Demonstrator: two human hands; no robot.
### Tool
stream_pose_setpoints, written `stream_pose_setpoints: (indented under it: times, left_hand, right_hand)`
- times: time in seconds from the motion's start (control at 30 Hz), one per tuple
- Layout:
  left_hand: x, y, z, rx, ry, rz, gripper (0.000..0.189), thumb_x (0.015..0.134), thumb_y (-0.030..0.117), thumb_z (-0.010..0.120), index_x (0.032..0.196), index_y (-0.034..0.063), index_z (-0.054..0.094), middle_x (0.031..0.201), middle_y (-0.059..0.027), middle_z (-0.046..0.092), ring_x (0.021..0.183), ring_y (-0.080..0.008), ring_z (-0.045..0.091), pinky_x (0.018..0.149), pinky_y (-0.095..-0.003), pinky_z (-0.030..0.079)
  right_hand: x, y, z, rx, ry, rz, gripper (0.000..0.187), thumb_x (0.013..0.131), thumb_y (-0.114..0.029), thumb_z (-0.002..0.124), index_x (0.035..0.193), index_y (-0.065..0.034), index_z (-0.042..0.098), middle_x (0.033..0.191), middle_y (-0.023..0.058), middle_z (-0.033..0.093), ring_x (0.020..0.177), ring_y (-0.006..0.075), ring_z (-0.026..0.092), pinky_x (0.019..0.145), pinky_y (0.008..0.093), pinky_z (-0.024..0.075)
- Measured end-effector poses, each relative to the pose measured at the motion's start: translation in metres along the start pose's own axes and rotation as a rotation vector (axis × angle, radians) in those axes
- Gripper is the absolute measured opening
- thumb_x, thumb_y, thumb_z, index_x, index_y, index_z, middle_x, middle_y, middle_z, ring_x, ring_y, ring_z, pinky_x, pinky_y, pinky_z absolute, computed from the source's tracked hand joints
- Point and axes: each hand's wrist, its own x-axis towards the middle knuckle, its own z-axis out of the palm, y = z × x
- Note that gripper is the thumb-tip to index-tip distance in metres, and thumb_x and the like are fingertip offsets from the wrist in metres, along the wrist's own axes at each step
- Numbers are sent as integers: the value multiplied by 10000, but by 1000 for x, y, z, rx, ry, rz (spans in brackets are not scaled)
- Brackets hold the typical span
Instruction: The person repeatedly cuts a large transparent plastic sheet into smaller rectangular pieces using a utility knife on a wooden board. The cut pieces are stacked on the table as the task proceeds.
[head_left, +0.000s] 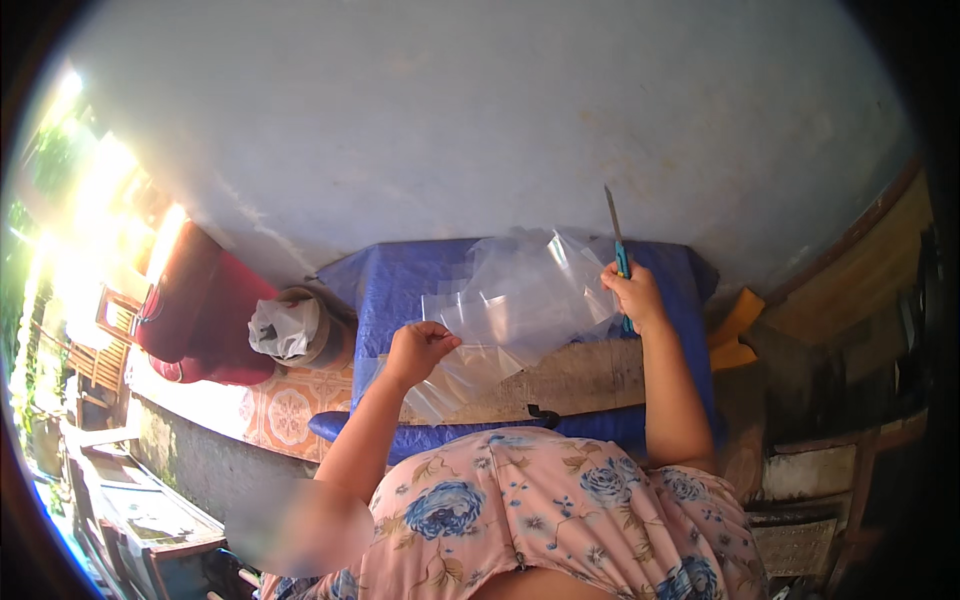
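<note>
My left hand (420, 351) pinches the near left edge of a clear plastic sheet (517, 304) between thumb and fingertips. In my right hand (639, 296) is a snap-off utility knife (622, 259) with a teal handle, its long blade extended and pointing away from me. The thumb of that hand is at the right edge of the plastic; whether it also grips the film, I cannot tell. More pieces of clear plastic (457, 386) lie beneath and nearer to me. Under them is a wooden board (592, 379) on a table covered with blue tarpaulin (405, 274).
A grey wall (480, 120) stands right behind the table. To the left are a bucket (324, 337) with a white plastic bag (283, 328) and a red sofa-like seat (202, 307). Something yellow (735, 334) sticks out at the table's right side. A black strap (544, 415) lies at the board's near edge.
</note>
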Motion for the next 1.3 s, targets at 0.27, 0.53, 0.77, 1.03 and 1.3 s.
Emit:
stream_pose_setpoints:
  times: [0.27, 0.53, 0.77, 1.03, 1.3]
  left_hand:
    - [24, -24, 9, 194, -235, -50, 248, 768, 247, 730, 854, 19, 686, 729, -113, 676, 625, -190, 649, 592, -310, 496]
    - [73, -95, 72, 799, -505, -65, 280, 762, 359, 705, 895, 112, 694, 881, -96, 680, 844, -278, 647, 736, -382, 504]
    - [83, -118, 106, 1058, -623, -188, 302, 802, 384, 665, 977, 139, 693, 1022, -98, 670, 954, -293, 636, 793, -408, 509]
    - [90, -111, 112, 1076, -629, -199, 257, 817, 302, 639, 981, 111, 692, 1034, -122, 668, 982, -299, 632, 805, -409, 513]
    - [64, -115, 163, 1320, -323, 361, 237, 862, 206, 511, 1065, 127, 603, 1164, -92, 560, 1183, -254, 486, 966, -435, 371]
  right_hand:
    - [-7, 90, -6, -322, 54, 2, 229, 784, -234, 640, 813, -8, 633, 699, 100, 638, 635, 211, 600, 611, 332, 458]
    - [-43, 236, 46, -771, 151, 241, 263, 822, -275, 618, 899, -23, 622, 844, 203, 650, 819, 392, 621, 741, 470, 486]
    - [-54, 263, 63, -943, 90, 105, 168, 806, -169, 617, 943, -79, 580, 932, 137, 627, 859, 346, 616, 732, 459, 500]
    - [-82, 253, 42, -951, -86, 141, 414, 815, -141, 641, 1203, -271, 577, 1031, 79, 565, 887, 279, 617, 754, 404, 517]
    - [-48, 227, 36, -1019, -340, 350, 796, 806, -181, 688, 1433, -391, 244, 1090, 153, 590, 974, 305, 611, 819, 416, 498]
